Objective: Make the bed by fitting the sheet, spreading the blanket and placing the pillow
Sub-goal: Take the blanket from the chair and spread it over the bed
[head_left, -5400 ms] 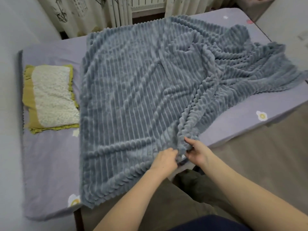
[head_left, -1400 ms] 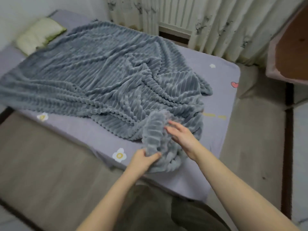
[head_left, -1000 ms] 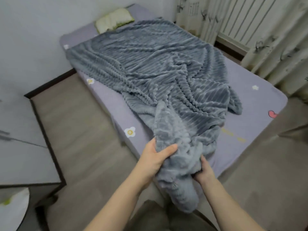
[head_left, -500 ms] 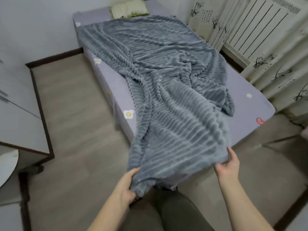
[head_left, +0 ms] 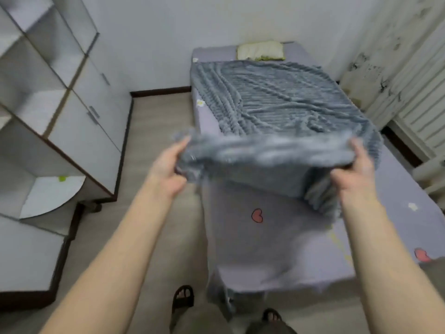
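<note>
A grey ribbed blanket [head_left: 277, 102] covers the far part of the bed, and its near edge is lifted off the mattress and blurred. My left hand [head_left: 168, 167] grips that edge at its left end; my right hand [head_left: 356, 167] grips it at the right end. Both hands are raised above the foot of the bed. The lilac fitted sheet [head_left: 260, 247], printed with hearts and flowers, lies bare below the lifted edge. A yellow-green pillow [head_left: 261, 51] rests at the head of the bed against the far wall.
A white cabinet [head_left: 72, 97] with open shelves stands on the left, across a strip of wood floor [head_left: 154, 121]. Patterned curtains [head_left: 395, 68] and a radiator [head_left: 419, 126] line the right side. My sandalled feet [head_left: 184, 297] stand at the bed's foot.
I have moved round to the foot of the bed. My hands have spread apart along the blanket's edge and lifted it up from hanging over the corner.
</note>
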`<action>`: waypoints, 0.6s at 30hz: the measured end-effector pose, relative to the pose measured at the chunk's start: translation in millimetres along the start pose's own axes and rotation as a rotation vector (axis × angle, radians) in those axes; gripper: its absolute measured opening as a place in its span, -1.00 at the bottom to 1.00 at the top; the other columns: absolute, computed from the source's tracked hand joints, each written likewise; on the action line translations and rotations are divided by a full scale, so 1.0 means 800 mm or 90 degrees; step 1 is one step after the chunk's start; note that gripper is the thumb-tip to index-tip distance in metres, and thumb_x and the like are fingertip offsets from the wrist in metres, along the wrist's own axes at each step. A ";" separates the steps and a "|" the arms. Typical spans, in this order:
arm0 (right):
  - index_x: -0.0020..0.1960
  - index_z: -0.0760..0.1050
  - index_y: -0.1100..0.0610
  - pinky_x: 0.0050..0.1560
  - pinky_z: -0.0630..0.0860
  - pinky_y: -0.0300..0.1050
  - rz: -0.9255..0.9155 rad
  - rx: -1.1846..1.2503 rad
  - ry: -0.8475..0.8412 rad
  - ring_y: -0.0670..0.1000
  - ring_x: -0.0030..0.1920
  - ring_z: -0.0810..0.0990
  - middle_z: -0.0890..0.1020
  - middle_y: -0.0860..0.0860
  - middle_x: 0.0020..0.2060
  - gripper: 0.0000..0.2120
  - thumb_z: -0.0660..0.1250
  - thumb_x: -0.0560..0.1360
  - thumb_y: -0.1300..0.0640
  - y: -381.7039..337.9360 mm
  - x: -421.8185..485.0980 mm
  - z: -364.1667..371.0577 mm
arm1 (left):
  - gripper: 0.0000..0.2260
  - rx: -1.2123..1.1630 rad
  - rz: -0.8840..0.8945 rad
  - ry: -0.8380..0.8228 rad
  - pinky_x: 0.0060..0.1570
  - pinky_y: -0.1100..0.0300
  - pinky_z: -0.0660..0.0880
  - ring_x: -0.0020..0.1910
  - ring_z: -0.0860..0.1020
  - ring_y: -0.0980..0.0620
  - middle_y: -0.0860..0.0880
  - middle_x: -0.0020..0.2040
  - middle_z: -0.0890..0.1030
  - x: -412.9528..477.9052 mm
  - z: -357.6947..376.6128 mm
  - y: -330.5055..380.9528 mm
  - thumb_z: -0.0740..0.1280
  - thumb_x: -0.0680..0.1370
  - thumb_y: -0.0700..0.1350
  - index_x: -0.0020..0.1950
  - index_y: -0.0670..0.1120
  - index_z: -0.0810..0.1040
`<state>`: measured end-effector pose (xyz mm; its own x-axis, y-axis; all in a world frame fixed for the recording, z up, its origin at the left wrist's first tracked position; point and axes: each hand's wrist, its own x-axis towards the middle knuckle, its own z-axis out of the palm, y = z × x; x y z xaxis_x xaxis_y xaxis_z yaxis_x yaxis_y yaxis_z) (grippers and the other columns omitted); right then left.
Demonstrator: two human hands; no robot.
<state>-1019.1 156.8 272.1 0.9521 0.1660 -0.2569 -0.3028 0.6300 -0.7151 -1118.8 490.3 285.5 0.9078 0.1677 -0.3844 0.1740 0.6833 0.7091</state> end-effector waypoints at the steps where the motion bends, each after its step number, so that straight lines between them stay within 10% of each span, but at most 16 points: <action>1: 0.20 0.56 0.24 0.08 0.60 -0.06 -0.018 0.118 -0.060 0.05 0.14 0.63 0.63 0.16 0.16 -0.74 0.23 0.59 0.17 -0.026 0.011 0.014 | -0.80 -0.064 0.097 -0.058 -0.32 0.19 0.61 -0.23 0.67 0.03 -0.09 -0.10 0.70 -0.008 0.013 0.025 0.27 0.57 -0.07 0.03 -0.12 0.64; 5: 0.41 0.42 0.09 0.40 0.33 0.17 0.033 0.076 -0.119 0.11 0.41 0.40 0.51 0.07 0.35 -0.63 0.16 0.62 0.10 -0.027 -0.006 -0.028 | -0.62 -0.055 0.217 0.034 -0.07 0.09 0.62 0.08 0.64 -0.05 -0.11 0.19 0.62 -0.052 -0.018 -0.015 0.32 0.55 -0.11 0.35 -0.12 0.46; 8: 0.36 0.47 0.09 -0.03 0.65 0.02 0.257 -0.014 0.082 0.05 0.02 0.69 0.70 0.06 0.04 -0.61 0.27 0.53 0.17 0.044 -0.049 -0.114 | -0.82 0.026 0.005 0.299 -0.47 0.31 0.54 -0.34 0.67 0.07 -0.07 -0.13 0.71 -0.081 -0.072 -0.124 0.31 0.56 -0.19 0.14 -0.15 0.59; 11: 0.06 0.55 0.19 -0.45 0.61 0.02 0.474 -0.094 0.275 0.16 -0.35 0.69 0.70 0.18 -0.34 -0.75 0.39 0.40 0.15 0.096 -0.099 -0.188 | -0.93 0.078 -0.158 0.445 -0.73 0.43 0.10 -0.70 0.24 0.23 0.01 -0.48 0.48 -0.107 -0.134 -0.213 0.37 0.51 -0.26 -0.16 -0.17 0.52; 15: 0.23 0.45 0.12 0.22 0.43 0.18 0.524 -0.154 0.411 0.27 -0.03 0.58 0.67 0.26 -0.35 -0.75 0.23 0.59 0.05 0.126 -0.128 -0.239 | -0.87 0.212 -0.258 0.529 -0.49 0.27 0.33 -0.48 0.46 0.04 -0.15 -0.32 0.58 -0.133 -0.180 -0.279 0.46 0.47 -0.20 -0.10 -0.24 0.58; 18: 0.18 0.47 0.04 0.00 0.51 0.07 0.557 -0.102 0.473 0.14 0.02 0.67 0.69 0.17 -0.18 -0.81 0.25 0.59 0.05 0.121 -0.128 -0.218 | -0.71 0.208 -0.255 0.554 -0.12 0.09 0.52 -0.10 0.61 -0.14 -0.26 0.07 0.62 -0.128 -0.177 -0.287 0.41 0.52 -0.24 0.18 -0.38 0.53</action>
<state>-1153.9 68.4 115.7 0.1701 -0.0231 -0.9852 -0.8982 0.4075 -0.1646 -1306.0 417.0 78.4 0.1882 0.5180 -0.8344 0.6193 0.5968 0.5101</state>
